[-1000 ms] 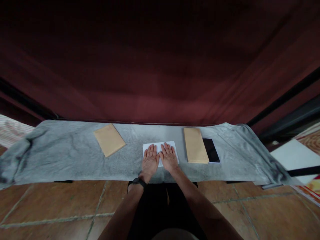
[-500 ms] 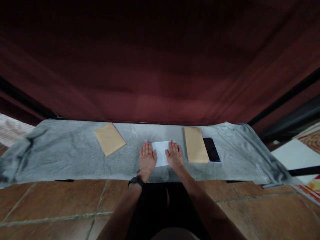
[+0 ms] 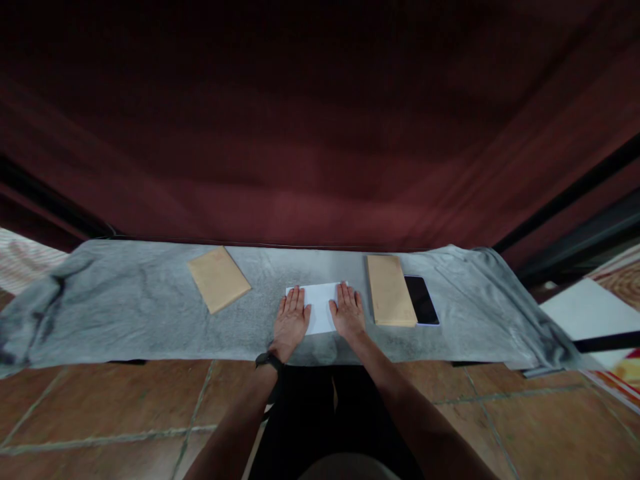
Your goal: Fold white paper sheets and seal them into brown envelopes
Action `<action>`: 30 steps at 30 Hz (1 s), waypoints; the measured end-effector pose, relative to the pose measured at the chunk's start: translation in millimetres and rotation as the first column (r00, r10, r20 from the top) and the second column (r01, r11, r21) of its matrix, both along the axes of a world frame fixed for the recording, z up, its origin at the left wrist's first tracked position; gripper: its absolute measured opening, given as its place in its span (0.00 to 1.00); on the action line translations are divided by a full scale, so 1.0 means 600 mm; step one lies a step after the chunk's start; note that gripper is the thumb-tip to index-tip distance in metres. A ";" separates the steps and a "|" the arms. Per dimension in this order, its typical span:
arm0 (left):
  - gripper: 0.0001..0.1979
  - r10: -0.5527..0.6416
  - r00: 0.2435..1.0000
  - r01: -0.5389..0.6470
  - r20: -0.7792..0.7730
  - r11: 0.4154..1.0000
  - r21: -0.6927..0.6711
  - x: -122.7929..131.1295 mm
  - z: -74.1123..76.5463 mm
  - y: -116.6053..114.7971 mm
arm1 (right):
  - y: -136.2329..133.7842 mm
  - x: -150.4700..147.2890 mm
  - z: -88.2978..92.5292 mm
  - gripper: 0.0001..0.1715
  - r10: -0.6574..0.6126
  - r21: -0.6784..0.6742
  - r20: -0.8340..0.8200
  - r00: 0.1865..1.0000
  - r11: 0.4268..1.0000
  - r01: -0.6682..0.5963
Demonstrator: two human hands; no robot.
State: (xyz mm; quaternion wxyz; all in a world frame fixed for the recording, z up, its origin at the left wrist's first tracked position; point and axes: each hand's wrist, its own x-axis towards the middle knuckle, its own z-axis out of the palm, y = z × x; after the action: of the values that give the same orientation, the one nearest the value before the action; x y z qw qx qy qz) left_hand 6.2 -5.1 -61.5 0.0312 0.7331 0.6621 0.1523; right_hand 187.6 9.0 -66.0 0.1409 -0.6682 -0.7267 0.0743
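Note:
A sheet of white paper (image 3: 320,308) lies on the grey cloth in front of me. My left hand (image 3: 292,319) rests flat on its left side, fingers stretched out and pointing away from me. On the right side of the sheet my right hand (image 3: 348,312) also lies flat, thumb towards the middle. Both palms press down from above and cover the sheet's sides; neither hand grips it. To the right of my right hand is a stack of brown envelopes (image 3: 391,291). Further off on the left, another brown envelope (image 3: 219,279) lies at a slant.
Partly under the envelope stack sits a dark-screened phone or tablet (image 3: 423,300). The grey cloth (image 3: 150,320) covers a narrow table. A dark red curtain (image 3: 300,167) hangs right behind its far edge. Dark poles stand at both sides. White board (image 3: 595,310) shows at far right.
My left hand has slid slightly left and towards me, uncovering the sheet's upper left corner. My right hand stays nearly in place.

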 end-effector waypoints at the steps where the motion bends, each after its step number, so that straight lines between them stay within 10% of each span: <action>1: 0.30 0.000 1.000 0.000 0.000 1.000 0.003 -0.002 0.000 -0.001 | 0.000 -0.004 0.002 0.35 -0.011 0.004 -0.005 1.000 1.000 0.011; 10: 0.29 -0.041 0.998 0.041 -0.054 0.999 -0.009 -0.004 0.005 -0.004 | -0.002 -0.080 0.005 0.31 0.223 0.012 -0.079 0.972 0.975 -0.223; 30: 0.31 0.077 0.997 -0.077 0.000 0.996 0.053 -0.052 -0.013 -0.035 | -0.044 0.023 -0.005 0.34 -0.002 0.027 0.054 0.999 1.000 0.000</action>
State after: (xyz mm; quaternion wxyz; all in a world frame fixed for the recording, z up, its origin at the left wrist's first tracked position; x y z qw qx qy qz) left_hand -25.1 -26.0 -69.2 0.0050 0.7077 0.6857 0.1701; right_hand 201.6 -17.4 -69.0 0.1302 -0.6683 -0.7309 0.0465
